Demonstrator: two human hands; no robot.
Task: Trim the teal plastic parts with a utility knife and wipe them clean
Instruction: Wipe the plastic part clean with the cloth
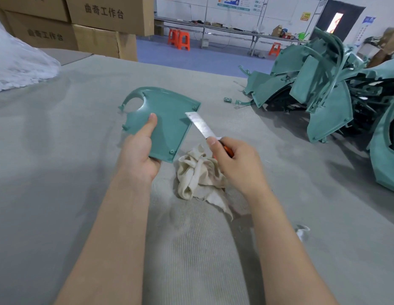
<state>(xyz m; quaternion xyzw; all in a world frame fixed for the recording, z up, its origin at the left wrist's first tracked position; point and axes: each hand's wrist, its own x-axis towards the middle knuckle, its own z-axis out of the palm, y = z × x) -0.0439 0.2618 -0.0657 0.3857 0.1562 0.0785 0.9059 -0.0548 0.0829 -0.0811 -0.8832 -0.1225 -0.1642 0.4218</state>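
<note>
My left hand (pixel 137 155) holds a flat teal plastic part (pixel 167 119) above the table, thumb pressed on its upper face. The part has a round cutout at its far left corner and small screw holes along its edges. My right hand (pixel 235 161) grips an orange-handled utility knife (pixel 201 126). Its long steel blade points up and left, the tip touching the part's right edge. A crumpled cream rag (pixel 198 175) lies on the table under and between my hands.
A big heap of teal plastic parts (pixel 323 95) fills the table's right side, with small offcuts (pixel 228 100) beside it. The grey cloth-covered table (pixel 59 150) stretches left. A clear plastic bag (pixel 20 67) and cardboard boxes (pixel 92 20) stand at the far left.
</note>
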